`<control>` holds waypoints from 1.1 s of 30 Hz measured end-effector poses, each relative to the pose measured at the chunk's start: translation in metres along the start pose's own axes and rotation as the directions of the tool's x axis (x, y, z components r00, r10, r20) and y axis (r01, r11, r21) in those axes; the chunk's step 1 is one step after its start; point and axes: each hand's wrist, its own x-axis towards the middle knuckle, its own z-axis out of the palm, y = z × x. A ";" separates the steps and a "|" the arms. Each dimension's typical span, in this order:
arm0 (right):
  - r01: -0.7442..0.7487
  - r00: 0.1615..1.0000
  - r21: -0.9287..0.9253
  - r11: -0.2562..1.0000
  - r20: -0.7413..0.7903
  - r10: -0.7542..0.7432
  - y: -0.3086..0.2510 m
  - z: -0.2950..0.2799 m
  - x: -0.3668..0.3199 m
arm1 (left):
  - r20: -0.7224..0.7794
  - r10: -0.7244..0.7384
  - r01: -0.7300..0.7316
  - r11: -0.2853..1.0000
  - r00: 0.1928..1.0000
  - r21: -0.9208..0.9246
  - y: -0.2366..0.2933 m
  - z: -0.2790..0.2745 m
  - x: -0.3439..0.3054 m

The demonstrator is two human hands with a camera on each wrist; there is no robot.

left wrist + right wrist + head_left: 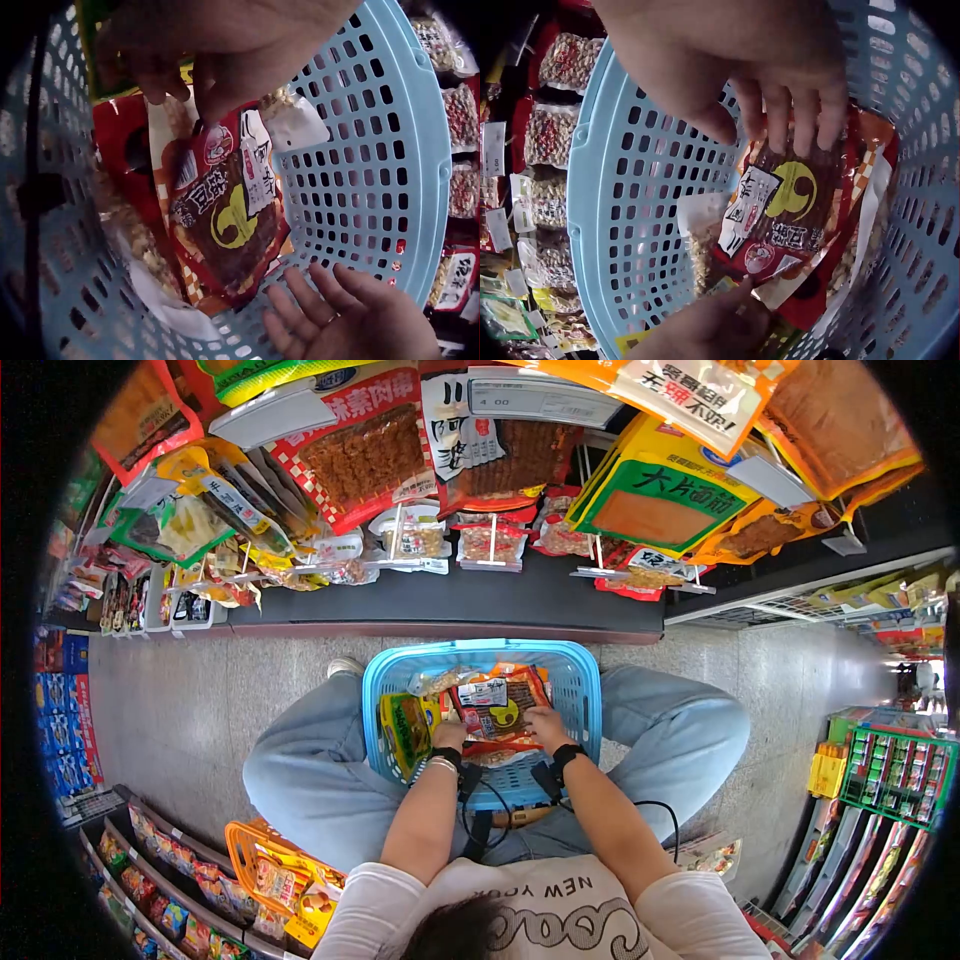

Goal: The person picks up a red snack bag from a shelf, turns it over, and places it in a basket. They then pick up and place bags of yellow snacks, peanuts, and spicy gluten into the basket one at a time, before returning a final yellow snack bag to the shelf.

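We see a wide snack shelf (440,610) in front of the person's bent legs (310,760), with a blue basket (480,647) between them. An orange basket (236,850) stands near the left hip. In the blue basket, a red-and-brown packet (232,217) lies over other packets (124,131), hemmed in by a green-and-yellow packet (405,725) and a clear bag (300,127). The right hand (545,728) has its fingers extended at the red-and-brown packet; the left hand (450,735) meets its other end, but we cannot tell whether it pinches.

Orange basket (236,852) lower left; green, probably wire rack (890,815) right
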 end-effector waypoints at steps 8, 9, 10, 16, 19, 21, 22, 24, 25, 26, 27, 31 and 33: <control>0.171 0.982 -0.145 0.975 0.100 -0.158 -0.050 0.005 -0.009 | -0.406 0.018 -0.214 0.871 0.914 -0.443 0.111 -0.117 -0.082; 0.212 0.973 -0.111 0.971 0.118 -0.199 -0.067 0.010 -0.027 | -0.425 0.040 -0.237 0.875 0.904 -0.422 0.115 -0.123 -0.084; 0.252 0.962 -0.077 0.965 0.132 -0.240 -0.084 0.015 -0.047 | -0.442 0.065 -0.262 0.878 0.894 -0.401 0.118 -0.129 -0.087; 0.537 0.822 -0.053 0.842 0.258 -0.508 -0.118 0.016 -0.071 | -0.495 0.319 -0.415 0.905 0.808 -0.095 0.148 -0.220 -0.179; 0.703 0.689 -0.070 0.708 0.316 -0.653 -0.132 0.020 -0.093 | -0.621 0.382 -0.614 0.761 0.684 -0.209 0.156 -0.250 -0.205; 0.779 0.613 -0.095 0.619 0.324 -0.721 -0.146 0.021 -0.120 | -0.664 0.387 -0.722 0.598 0.640 -0.347 0.164 -0.271 -0.222; 0.765 0.607 -0.057 0.642 0.399 -0.688 -0.149 0.020 -0.120 | -0.669 0.374 -0.732 0.557 0.642 -0.392 0.167 -0.279 -0.228; 0.723 0.576 0.010 0.690 0.543 -0.611 -0.154 0.020 -0.126 | -0.698 0.333 -0.749 0.488 0.635 -0.449 0.170 -0.288 -0.231; 0.756 0.526 0.076 0.650 0.521 -0.672 -0.156 0.020 -0.133 | -0.704 0.312 -0.760 0.402 0.638 -0.511 0.171 -0.291 -0.231; 0.729 0.534 0.103 0.677 0.533 -0.657 -0.158 0.017 -0.140 | -0.708 0.293 -0.764 0.310 0.642 -0.565 0.171 -0.293 -0.230; 0.701 0.541 0.129 0.702 0.545 -0.640 -0.160 0.014 -0.146 | -0.694 0.248 -0.736 0.253 0.676 -0.628 0.173 -0.295 -0.232; 0.738 0.555 0.012 0.675 0.559 -0.616 -0.173 0.003 -0.194 | -0.611 0.197 -0.633 0.069 0.767 -0.771 0.176 -0.298 -0.243; 0.734 0.592 -0.047 0.677 0.533 -0.605 -0.173 0.000 -0.206 | -0.603 0.172 -0.619 0.051 0.779 -0.784 0.172 -0.293 -0.240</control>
